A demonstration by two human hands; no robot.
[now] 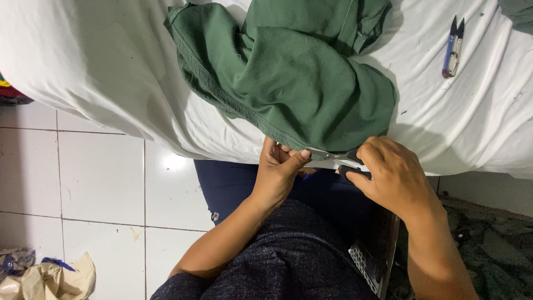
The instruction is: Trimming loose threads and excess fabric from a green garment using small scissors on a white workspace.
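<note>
A crumpled dark green cloth lies on a table covered with a white sheet. Its lower edge hangs over the table's near edge. My left hand pinches that hanging edge between thumb and fingers. My right hand grips black-handled scissors, their metal blades pointing left and meeting the cloth's edge right by my left thumb. Both hands sit just below the table edge, above my lap.
Small blue-handled thread snips lie on the sheet at the upper right. More green fabric shows at the top right corner. White floor tiles lie to the left, with crumpled bags at the bottom left. Dark cloth covers the floor at right.
</note>
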